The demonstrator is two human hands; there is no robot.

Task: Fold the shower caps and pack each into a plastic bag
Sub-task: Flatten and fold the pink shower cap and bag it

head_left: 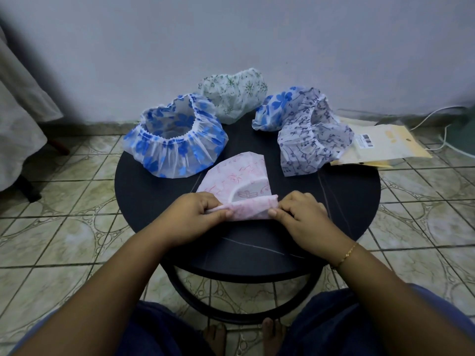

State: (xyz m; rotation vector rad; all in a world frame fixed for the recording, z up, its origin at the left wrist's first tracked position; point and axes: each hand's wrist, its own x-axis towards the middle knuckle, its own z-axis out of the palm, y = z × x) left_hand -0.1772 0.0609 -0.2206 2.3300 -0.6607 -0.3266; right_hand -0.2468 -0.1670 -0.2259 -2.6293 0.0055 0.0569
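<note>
A pink flowered shower cap (239, 176) lies flattened in the middle of the round black table (154, 181), its near edge rolled over. My left hand (198, 214) pinches the left end of that rolled edge, and my right hand (298, 214) pinches the right end. Behind it stand unfolded caps: a blue-flower cap (177, 145) at the left, a green-patterned cap (236, 96) at the back, another blue-flower cap (275, 109) and a navy-sprig cap (311, 142) at the right. A stack of plastic bags (377, 147) with a barcode label lies at the table's right rim.
The table stands on a tiled floor (64, 201) close to a white wall. A white cable (437, 116) runs along the floor at the far right. Pale cloth (20, 111) hangs at the left. My knees and bare feet show below the table's near edge.
</note>
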